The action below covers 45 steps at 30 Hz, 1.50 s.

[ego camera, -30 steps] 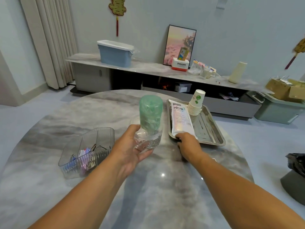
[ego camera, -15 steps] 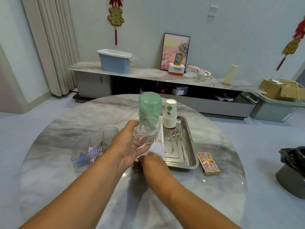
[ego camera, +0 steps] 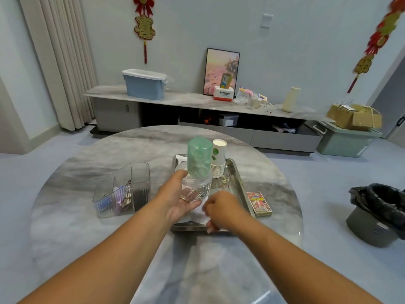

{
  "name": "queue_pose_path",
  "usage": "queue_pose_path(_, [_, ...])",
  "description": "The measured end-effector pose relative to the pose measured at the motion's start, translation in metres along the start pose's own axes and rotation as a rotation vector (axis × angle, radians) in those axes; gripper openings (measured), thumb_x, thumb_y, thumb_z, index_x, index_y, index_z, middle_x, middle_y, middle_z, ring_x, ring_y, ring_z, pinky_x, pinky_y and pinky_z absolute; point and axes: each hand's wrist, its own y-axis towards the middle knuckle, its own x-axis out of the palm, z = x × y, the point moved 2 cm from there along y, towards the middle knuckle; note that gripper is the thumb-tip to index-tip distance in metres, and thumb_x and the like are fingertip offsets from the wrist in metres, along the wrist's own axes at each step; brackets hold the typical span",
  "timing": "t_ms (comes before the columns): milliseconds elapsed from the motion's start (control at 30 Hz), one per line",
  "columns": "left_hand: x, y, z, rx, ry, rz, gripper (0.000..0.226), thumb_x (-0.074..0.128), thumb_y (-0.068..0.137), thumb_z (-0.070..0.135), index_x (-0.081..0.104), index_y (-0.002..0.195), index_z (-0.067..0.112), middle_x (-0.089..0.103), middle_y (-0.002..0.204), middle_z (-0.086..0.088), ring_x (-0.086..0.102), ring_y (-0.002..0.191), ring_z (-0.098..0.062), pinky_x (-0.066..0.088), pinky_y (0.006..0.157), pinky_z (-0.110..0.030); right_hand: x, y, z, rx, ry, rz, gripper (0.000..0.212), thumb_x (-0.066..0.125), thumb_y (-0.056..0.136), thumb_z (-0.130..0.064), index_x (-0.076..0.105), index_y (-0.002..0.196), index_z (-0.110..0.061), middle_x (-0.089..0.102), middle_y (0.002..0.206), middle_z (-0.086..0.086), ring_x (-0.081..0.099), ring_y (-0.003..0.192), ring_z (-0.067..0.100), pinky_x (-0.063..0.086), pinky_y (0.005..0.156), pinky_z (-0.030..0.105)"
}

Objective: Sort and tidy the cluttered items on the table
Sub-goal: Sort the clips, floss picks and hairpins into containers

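Note:
My left hand (ego camera: 175, 198) holds a clear plastic jar (ego camera: 195, 190) with a green translucent cylinder (ego camera: 199, 159) standing on top of it, lifted over the near left part of a steel tray (ego camera: 239, 185). My right hand (ego camera: 221, 208) is curled over the tray's near rim, on the end of a white packet (ego camera: 200, 213) that lies along the tray's left side. A stack of paper cups (ego camera: 218, 160) stands at the tray's far end.
A red card box (ego camera: 259, 204) lies on the round marble table (ego camera: 87, 172) just right of the tray. A clear organiser (ego camera: 122, 189) with small items stands to the left. A bin with a black bag (ego camera: 379, 213) sits on the floor at the right.
The tray has come nearer and turned straighter under my right hand. The card box has come into view. My left hand keeps the jar raised in much the same place.

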Motion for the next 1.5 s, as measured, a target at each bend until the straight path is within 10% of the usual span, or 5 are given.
queue_pose_path(167, [0.022, 0.011, -0.013, -0.059, 0.036, -0.01, 0.02, 0.056, 0.102, 0.03, 0.049, 0.09, 0.016, 0.06, 0.093, -0.017, 0.063, 0.086, -0.029, 0.047, 0.104, -0.052, -0.058, 0.012, 0.004, 0.231, 0.6, 0.128, 0.036, 0.029, 0.105, -0.011, 0.048, 0.136, -0.01, 0.058, 0.115, 0.018, 0.071, 0.071, 0.03, 0.062, 0.052, 0.034])
queue_pose_path(333, [0.052, 0.037, -0.028, -0.077, 0.154, -0.057, 0.023, 0.054, 0.104, 0.034, 0.06, 0.094, 0.013, 0.069, 0.073, -0.009, 0.058, 0.068, -0.02, 0.051, 0.072, -0.035, -0.079, 0.041, 0.018, 0.178, 0.417, 0.013, 0.038, 0.05, 0.1, -0.006, 0.053, 0.137, -0.017, 0.065, 0.115, 0.011, 0.068, 0.089, 0.022, 0.062, 0.066, 0.031])
queue_pose_path(767, [0.078, 0.123, -0.028, 0.144, 0.865, 0.06, 0.042, 0.053, 0.103, 0.03, 0.058, 0.127, -0.005, 0.059, 0.091, -0.009, 0.059, 0.089, -0.026, 0.055, 0.092, -0.042, -0.06, 0.107, 0.056, 0.025, 0.207, 0.229, 0.084, 0.085, 0.072, -0.011, 0.044, 0.144, -0.023, 0.064, 0.115, -0.002, 0.067, 0.097, 0.018, 0.058, 0.076, 0.033])
queue_pose_path(1200, [0.054, 0.133, -0.011, 0.55, 1.1, 0.244, 0.05, 0.063, 0.097, 0.026, 0.041, 0.141, 0.019, 0.053, 0.132, -0.009, 0.057, 0.112, -0.03, 0.047, 0.09, -0.036, -0.098, 0.118, 0.091, 0.187, -0.075, 0.44, 0.045, 0.06, 0.091, -0.01, 0.06, 0.134, -0.022, 0.067, 0.124, 0.003, 0.066, 0.104, 0.024, 0.057, 0.09, 0.043])
queue_pose_path(1500, [0.072, 0.128, -0.042, 0.714, 1.247, 0.051, 0.131, 0.088, 0.063, 0.057, -0.001, 0.157, 0.037, 0.025, 0.158, -0.001, 0.024, 0.146, -0.024, 0.026, 0.119, -0.048, -0.114, 0.093, 0.099, 0.406, -0.349, -0.08, 0.083, 0.08, 0.086, -0.03, 0.035, 0.155, -0.016, 0.044, 0.153, 0.012, 0.048, 0.134, 0.034, 0.047, 0.109, 0.045])
